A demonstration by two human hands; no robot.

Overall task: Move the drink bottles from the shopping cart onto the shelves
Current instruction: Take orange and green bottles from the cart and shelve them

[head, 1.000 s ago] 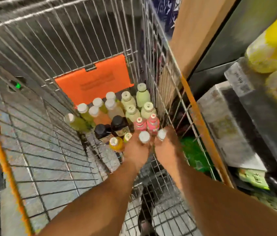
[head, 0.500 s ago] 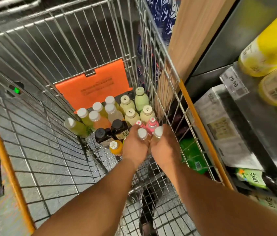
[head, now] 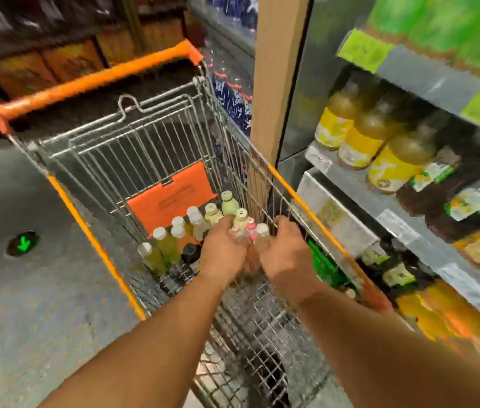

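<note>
both hands are down in the cart, side by side. the left hand (head: 223, 252) is curled round a small pale bottle with a pink cap (head: 235, 232), and the right hand (head: 284, 251) is wrapped round a clear bottle with a white cap (head: 262, 231). a bright pink-capped bottle (head: 251, 228) is squeezed between the two hands; which hand has it, can't tell through the blur. the caps poke up above the knuckles.

just past the fingers the remaining small drink bottles (head: 191, 231) stand bunched in the far right corner of the silver wire shopping cart with orange trim (head: 97, 231): pale green, yellow-green and orange ones with white caps, and dark ones low down. behind them an orange plastic flap (head: 171, 197) leans on the cart's end wall.

to the right, close alongside the cart, grey metal store shelves (head: 403, 231) carry big yellow-labelled juice bottles (head: 359, 139).
</note>
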